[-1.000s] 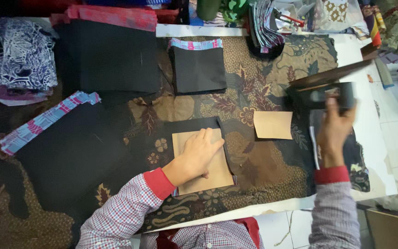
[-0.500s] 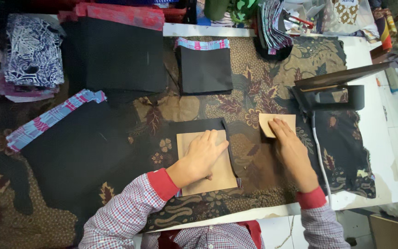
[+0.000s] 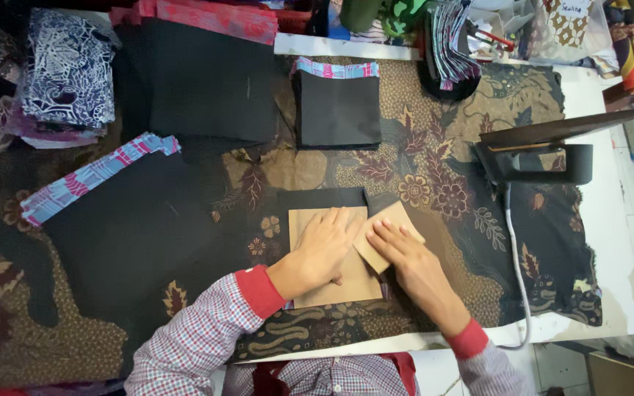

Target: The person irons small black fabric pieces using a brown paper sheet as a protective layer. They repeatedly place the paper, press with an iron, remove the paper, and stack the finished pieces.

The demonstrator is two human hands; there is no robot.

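The left hand lies flat, fingers spread, on a big brown card. Just beside it, the right hand presses flat on a small brown card. Both cards look light, thin and stiff; the edges seem easiest to pinch.

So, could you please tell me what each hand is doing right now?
Left hand: open, flat on the large brown card.
Right hand: open, flat on the small brown card.
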